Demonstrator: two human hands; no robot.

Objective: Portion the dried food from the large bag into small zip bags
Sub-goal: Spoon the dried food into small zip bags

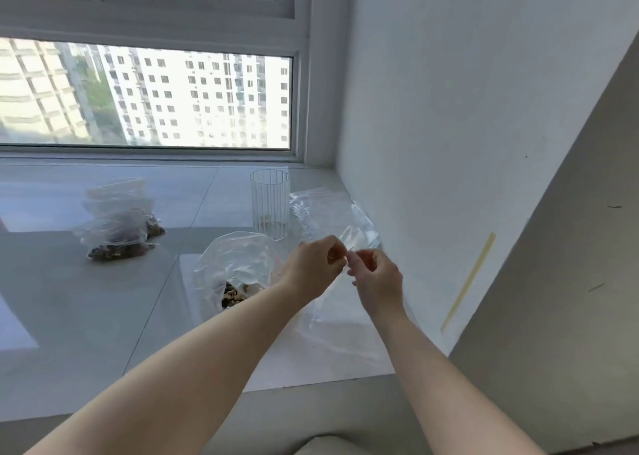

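Left hand (pixel 316 259): pinching the empty zip bag (pixel 332 302) at its top edge.
Right hand (pixel 375 275): pinching the same edge (fingers curled).
Large bag (pixel 235 264): open on the windowsill (pixel 103 316), dried food (pixel 233 294) inside.

- Daylight from the window (pixel 148 95); bldgs outside very bright, nearly blown out.
- Sill (pixel 103 299) glossy w/ pale glare patches + darker shadow bands.
- Wall (pixel 466 109) evenly lit; panel at right duller, in shade.
- Wide-angle bend: window frame and wall edges curve twd the borders.
- Overall soft, compression smear; clear bags (pixel 328 212) low contrast, edges hard to make out.
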